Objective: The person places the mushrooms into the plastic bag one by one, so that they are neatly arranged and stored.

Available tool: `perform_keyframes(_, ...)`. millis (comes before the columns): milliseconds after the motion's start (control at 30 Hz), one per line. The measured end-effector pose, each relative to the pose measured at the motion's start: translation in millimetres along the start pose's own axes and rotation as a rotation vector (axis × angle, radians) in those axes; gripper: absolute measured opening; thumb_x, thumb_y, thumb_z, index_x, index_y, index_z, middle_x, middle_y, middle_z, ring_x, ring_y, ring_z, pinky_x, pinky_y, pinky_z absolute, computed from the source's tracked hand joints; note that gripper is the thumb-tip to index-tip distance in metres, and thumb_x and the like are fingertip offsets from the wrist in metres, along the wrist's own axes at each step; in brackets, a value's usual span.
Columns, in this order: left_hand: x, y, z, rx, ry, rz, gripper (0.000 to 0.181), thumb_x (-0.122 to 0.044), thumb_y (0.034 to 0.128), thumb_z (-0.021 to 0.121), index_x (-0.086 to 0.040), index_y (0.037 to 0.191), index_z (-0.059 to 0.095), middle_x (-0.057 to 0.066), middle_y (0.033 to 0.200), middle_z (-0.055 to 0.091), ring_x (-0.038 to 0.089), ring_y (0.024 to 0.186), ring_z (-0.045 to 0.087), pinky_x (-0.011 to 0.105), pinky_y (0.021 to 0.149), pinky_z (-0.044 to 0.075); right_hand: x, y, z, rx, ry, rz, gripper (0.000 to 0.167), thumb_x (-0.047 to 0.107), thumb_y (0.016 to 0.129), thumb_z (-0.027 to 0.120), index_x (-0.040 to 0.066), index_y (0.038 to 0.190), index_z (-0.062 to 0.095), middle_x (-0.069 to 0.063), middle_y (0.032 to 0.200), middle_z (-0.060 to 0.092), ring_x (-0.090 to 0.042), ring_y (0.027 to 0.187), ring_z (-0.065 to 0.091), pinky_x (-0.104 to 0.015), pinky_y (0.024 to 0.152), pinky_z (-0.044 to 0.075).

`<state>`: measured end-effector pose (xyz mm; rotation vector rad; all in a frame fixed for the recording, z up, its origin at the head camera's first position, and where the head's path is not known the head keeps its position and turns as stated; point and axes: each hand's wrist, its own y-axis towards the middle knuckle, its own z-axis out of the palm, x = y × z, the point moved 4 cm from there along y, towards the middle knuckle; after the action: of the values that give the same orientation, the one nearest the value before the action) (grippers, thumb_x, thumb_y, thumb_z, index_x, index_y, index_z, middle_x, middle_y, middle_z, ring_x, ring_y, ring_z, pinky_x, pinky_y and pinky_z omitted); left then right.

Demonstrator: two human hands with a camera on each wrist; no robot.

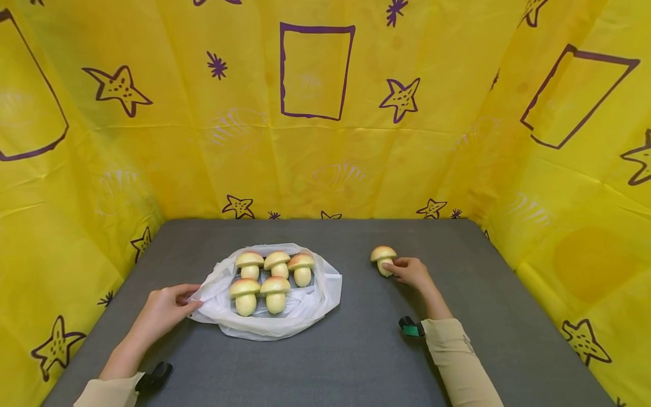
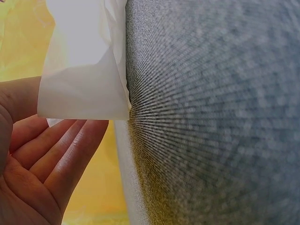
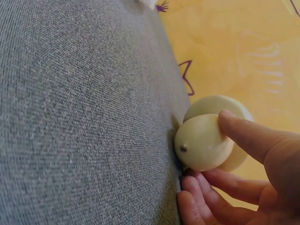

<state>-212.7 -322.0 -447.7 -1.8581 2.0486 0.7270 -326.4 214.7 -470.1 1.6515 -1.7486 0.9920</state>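
Note:
A white plastic bag (image 1: 330, 291) lies spread on the left half of the table, its mouth wide around several toy mushrooms (image 1: 246, 305) with yellow stems and reddish-tan caps. At the bag's left edge, my left hand (image 1: 161, 311) pinches the thin plastic; the left wrist view shows a fold of the bag (image 2: 84, 91) between thumb and fingers. Off to the right, my right hand (image 1: 413, 273) holds one more toy mushroom (image 1: 383, 254) by its stem. Up close in the right wrist view, this mushroom (image 3: 201, 143) is at the table surface, a small dark nub on its stem end.
A dark grey cloth-covered table (image 1: 305, 373) carries everything. Yellow curtains (image 1: 325, 164) with purple starfish and frame outlines rise behind it and at both sides. Bare tabletop lies between the bag and the right hand.

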Motion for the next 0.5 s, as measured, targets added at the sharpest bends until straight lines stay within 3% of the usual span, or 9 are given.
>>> perform_keyframes(500, 0.4, 0.2, 0.0, 0.008, 0.004, 0.005, 0.037, -0.022, 0.0787, 0.077, -0.003, 0.11, 0.07, 0.015, 0.096, 0.072, 0.018, 0.075, 0.067, 0.02, 0.058, 0.049, -4.3, 6.3, 4.3, 0.052, 0.043, 0.012, 0.058, 0.032, 0.088, 0.067, -0.01, 0.125, 0.054, -0.028, 0.12, 0.06, -0.033, 0.102, 0.064, -0.035, 0.08, 0.055)
